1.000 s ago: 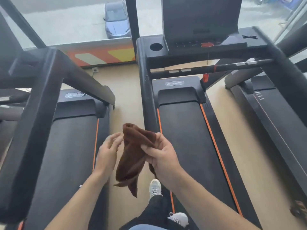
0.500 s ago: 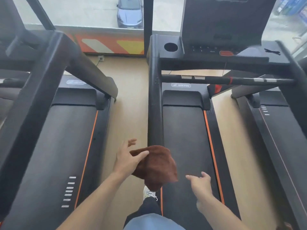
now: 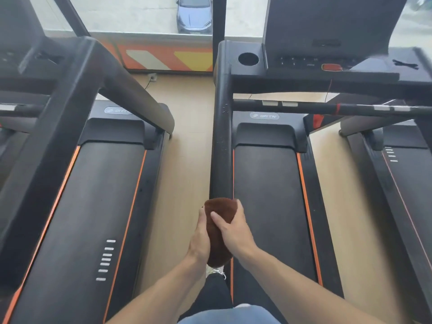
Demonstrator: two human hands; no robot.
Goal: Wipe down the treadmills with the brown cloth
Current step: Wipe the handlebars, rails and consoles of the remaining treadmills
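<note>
Gym treadmills (image 3: 268, 206) stand side by side on a pale floor. Both hands clasp the cloth (image 3: 219, 220) over the near end of a handrail (image 3: 221, 141): left hand (image 3: 198, 237) cupping one side, right hand (image 3: 233, 232) curled around the other. That rail's long axis runs straight ahead, away from the grip.

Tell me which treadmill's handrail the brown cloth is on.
The middle treadmill, the one with the round cup holder and red button. Both hands hold the brown cloth over the near end of its left handrail; the neighbouring treadmills' rails are untouched.
</note>
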